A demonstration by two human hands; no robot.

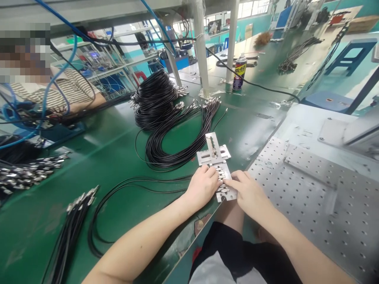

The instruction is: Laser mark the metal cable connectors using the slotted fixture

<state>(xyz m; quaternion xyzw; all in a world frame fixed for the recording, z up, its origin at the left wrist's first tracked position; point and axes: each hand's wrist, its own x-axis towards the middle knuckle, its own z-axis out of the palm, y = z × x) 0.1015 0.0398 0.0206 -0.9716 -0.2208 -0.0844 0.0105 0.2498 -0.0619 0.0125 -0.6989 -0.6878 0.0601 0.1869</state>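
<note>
A slotted metal fixture [227, 194] lies at the front edge of the green bench, with several silver cable connectors [221, 173] set side by side in it. Bent over its left side, my left hand [204, 184] has its fingers closed at a cable connector; the fingertips partly hide it. My right hand [247, 190] grips the fixture's right side, its index finger reaching onto the connectors. Black cables [154, 182] run left from beneath my left hand and loop over the bench. Just beyond sits a second slotted metal piece [213, 152], shaped like a cross.
Behind the fixture lie a looped cable bundle [166, 156] and a tall cable coil [154, 100]. More cables [69, 228] lie at left. A spray can [239, 73] stands near a post. A perforated metal plate [319, 209] is at right. Another person [74, 86] sits across the bench.
</note>
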